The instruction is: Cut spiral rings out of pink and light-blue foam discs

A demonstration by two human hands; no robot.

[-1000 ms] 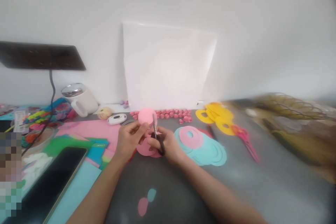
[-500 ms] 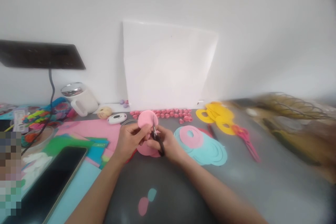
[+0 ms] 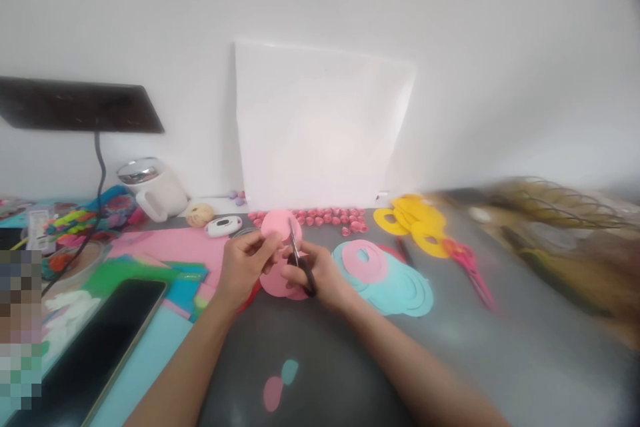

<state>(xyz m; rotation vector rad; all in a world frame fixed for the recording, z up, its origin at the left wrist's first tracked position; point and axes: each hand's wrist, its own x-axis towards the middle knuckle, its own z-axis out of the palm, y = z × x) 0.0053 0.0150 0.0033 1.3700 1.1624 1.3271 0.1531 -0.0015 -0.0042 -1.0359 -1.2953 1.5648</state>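
Observation:
My left hand (image 3: 246,265) pinches a pink paper disc (image 3: 278,225) and holds it upright over the grey table (image 3: 500,360). My right hand (image 3: 320,275) grips black-handled scissors (image 3: 299,265), their blades pointing up into the disc's right edge. More pink paper (image 3: 274,285) lies under both hands. Right of my hands sits a stack of pink and turquoise paper rings (image 3: 385,277).
A dark tablet (image 3: 95,347) rests on coloured paper sheets (image 3: 165,273) at the left. Yellow paper rings (image 3: 415,220) and red scissors (image 3: 467,267) lie at the right. A row of small pink rolled pieces (image 3: 330,217) lines a white board (image 3: 323,127). A white mug (image 3: 153,190) stands at the back left.
The pink disc has turned a little in my left hand, and the scissor blades have closed and reopened along its edge. Both hands stay in place.

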